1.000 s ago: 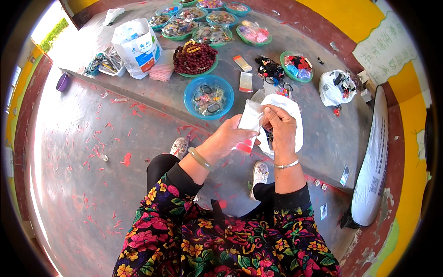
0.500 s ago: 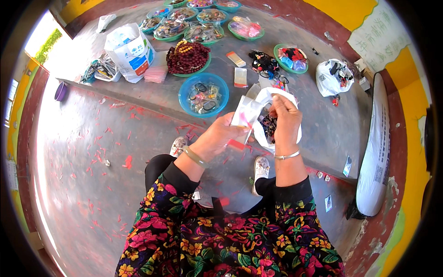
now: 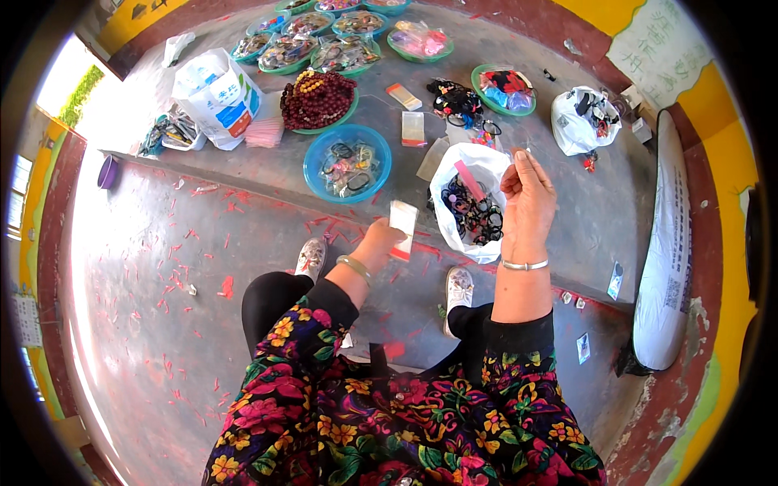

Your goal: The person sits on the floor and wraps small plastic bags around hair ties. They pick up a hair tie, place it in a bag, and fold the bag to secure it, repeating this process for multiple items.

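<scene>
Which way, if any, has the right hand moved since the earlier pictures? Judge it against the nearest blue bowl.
Yes: the right hand has moved to the right, farther from the nearest blue bowl.

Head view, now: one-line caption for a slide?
Left hand holds a pale, red-ended packet; right hand is near an open white bag of dark loops.

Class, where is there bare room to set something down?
On the ledge, between the right hand and the long white sack; a smaller patch lies between the blue basin and the open bag. The far bowls stand crowded together.
</scene>
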A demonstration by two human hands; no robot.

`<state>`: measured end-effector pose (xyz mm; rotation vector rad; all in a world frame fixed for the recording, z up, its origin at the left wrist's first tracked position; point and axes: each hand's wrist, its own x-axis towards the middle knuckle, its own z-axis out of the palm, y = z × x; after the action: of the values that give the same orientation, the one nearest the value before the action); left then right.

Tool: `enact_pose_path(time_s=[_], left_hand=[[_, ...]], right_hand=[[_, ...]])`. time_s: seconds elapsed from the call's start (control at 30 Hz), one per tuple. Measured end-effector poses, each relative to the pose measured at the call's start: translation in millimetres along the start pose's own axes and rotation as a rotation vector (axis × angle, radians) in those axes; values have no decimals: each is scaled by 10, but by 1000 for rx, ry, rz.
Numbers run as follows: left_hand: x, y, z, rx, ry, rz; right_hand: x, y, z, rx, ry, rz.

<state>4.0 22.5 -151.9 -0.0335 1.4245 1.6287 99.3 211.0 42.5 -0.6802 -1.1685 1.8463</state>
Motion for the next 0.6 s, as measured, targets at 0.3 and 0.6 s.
enact_pose_path(time_s=[0.3,0.6], left_hand=[[590,-80,114,-58,71,11],[642,132,207,60,172,232]], right_hand=[[26,-34,-81,43,-54,116],[-23,55,-6,-58,-126,169]])
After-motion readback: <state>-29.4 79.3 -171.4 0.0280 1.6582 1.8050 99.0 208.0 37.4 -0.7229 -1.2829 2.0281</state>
